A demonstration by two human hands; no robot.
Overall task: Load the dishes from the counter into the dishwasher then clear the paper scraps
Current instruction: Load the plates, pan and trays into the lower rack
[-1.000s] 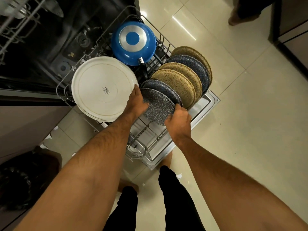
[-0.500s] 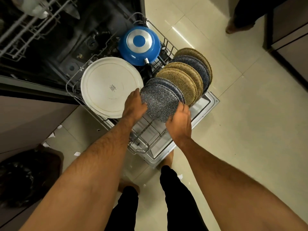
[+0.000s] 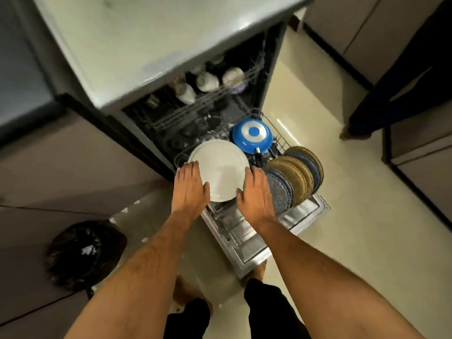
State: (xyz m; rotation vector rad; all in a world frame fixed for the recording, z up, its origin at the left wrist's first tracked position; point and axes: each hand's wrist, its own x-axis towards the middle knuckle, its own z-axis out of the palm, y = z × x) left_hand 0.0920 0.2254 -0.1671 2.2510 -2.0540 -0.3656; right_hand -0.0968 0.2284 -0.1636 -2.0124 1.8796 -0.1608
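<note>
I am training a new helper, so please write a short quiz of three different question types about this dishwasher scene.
1. True or false: the left hand and the right hand lie on opposite edges of the large white plate.
2. What sits right behind the white plate in the lower rack? A) blue pan B) glass jug C) steel pot
3. Fill in: the speckled plates stand to the ____ of the white plate.

Key: 1 true; 2 A; 3 right

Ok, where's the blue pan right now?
The blue pan sits upside down at the back of the lower rack, behind the white plate, left of the speckled plates.
</note>
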